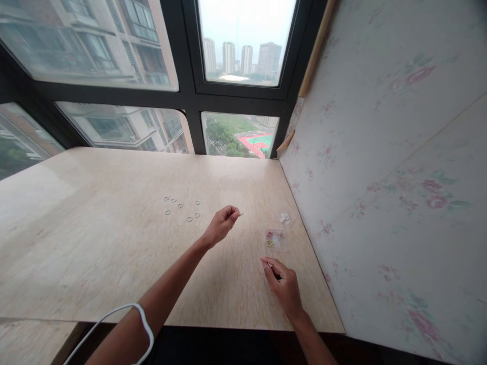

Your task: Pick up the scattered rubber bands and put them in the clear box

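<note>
My left hand (223, 223) is held over the middle of the stone top with thumb and fingers pinched. Between its fingertips sits a small gold-coloured ring (240, 214), seen nearly edge-on. Lower right, my right hand (282, 285) is closed in a pinch just in front of a clear plastic box. What its fingertips hold, if anything, is too small to make out. The box (282, 245) has compartments with small reddish and yellow ring-like pieces (270, 243). Left of my left hand, several thin metal rings (180, 206) lie spread out flat.
Small white pieces (284, 218) lie behind the box, close to the flowered wall (380, 203) on the right. Dark window frames (236, 96) border the back of the marble-patterned top (95, 243). A white cable (141, 310) loops over my left forearm.
</note>
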